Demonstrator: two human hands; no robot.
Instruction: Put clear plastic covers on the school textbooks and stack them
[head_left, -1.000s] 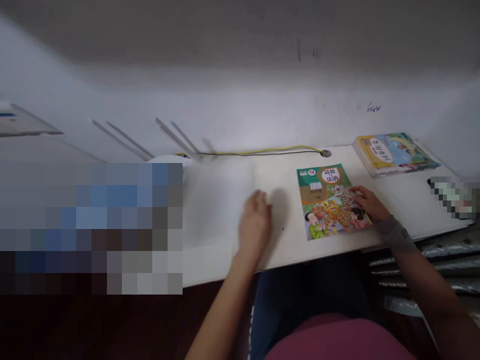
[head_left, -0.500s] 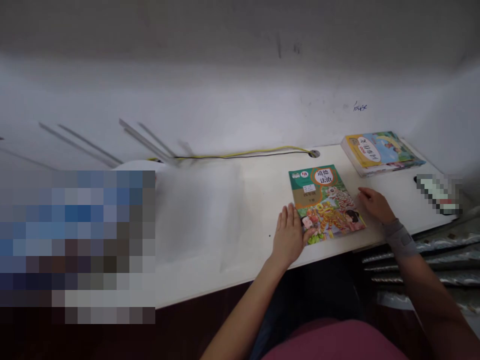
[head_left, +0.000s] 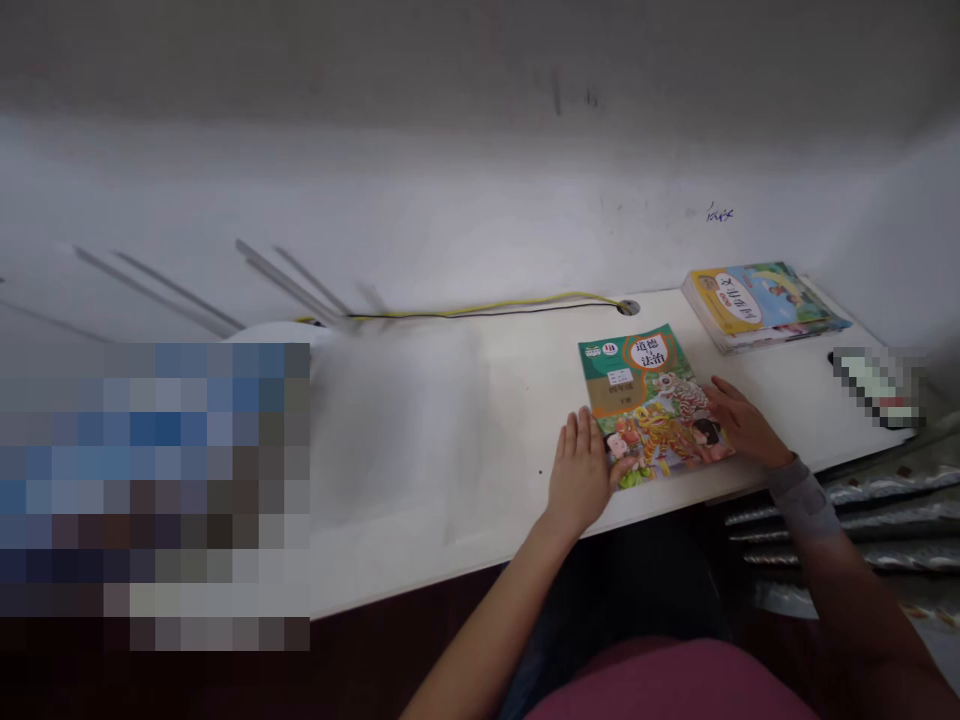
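Green-covered textbook (head_left: 649, 405) lies flat on a white desk (head_left: 442, 450), right of the desk's middle and near its front edge, turned slightly askew, with a lion-dance picture on the cover and a Chinese title at its far end. The left hand (head_left: 577, 475) sits open at the book's lower left edge, fingers spread and pointing away from the person, with the thumb lying across the lower corner of the cover and the palm on the bare desk. The right hand (head_left: 742, 425) is also open and nearly flat, its fingertips resting on the right part of the cover. Neither hand closes around the book, and it lies on the desk rather than being lifted; how hard the hands press cannot be told.

A stack of books (head_left: 761, 305) sits at the upper right of the desk, just beyond the textbook and apart from it. A yellow-and-black cable (head_left: 480, 307) runs along the back of the desk to a round grommet (head_left: 628, 307). A grey wrist brace (head_left: 802, 500) wraps the right wrist. Pixelated blocks cover the lower left of the frame and the desk's far right.
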